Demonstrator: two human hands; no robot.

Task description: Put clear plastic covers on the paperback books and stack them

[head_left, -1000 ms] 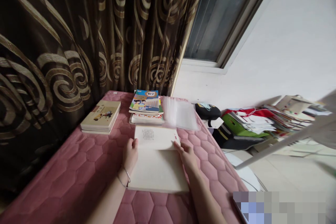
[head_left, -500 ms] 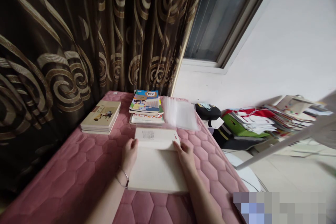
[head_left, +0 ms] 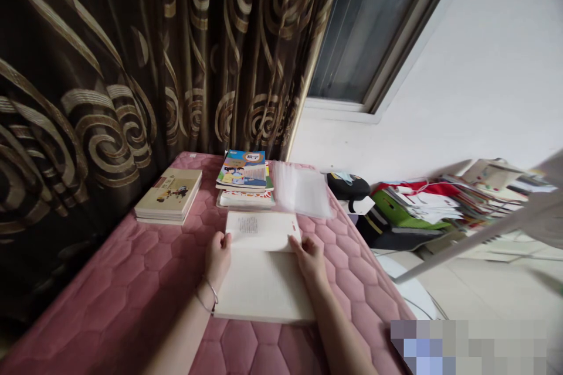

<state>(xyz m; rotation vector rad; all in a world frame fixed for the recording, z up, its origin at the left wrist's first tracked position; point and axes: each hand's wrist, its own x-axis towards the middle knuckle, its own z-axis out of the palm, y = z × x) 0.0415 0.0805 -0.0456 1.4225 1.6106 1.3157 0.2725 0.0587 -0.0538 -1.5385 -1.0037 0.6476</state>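
An open book [head_left: 264, 284] lies in front of me on the pink quilted mattress [head_left: 171, 299], its spine running crosswise. The near page is blank; the far page carries a small block of print. My left hand [head_left: 219, 258] grips the left edge near the fold, thumb on top. On the opposite edge my right hand [head_left: 310, 258] pinches the far page with its thumb on the paper. The fingers beneath the book are hidden on both sides. A bracelet circles my left wrist.
Beige books [head_left: 169, 194] are stacked at the left. Behind the open book are colourful textbooks [head_left: 243, 173] and clear plastic covers [head_left: 303, 190]. Past the mattress's right edge stand a black case [head_left: 347, 187], a green box with papers [head_left: 404, 217] and a white fan pole [head_left: 457, 240].
The far part of the open book has risen very slightly at its top edge. Both hands keep almost the same place and grip.
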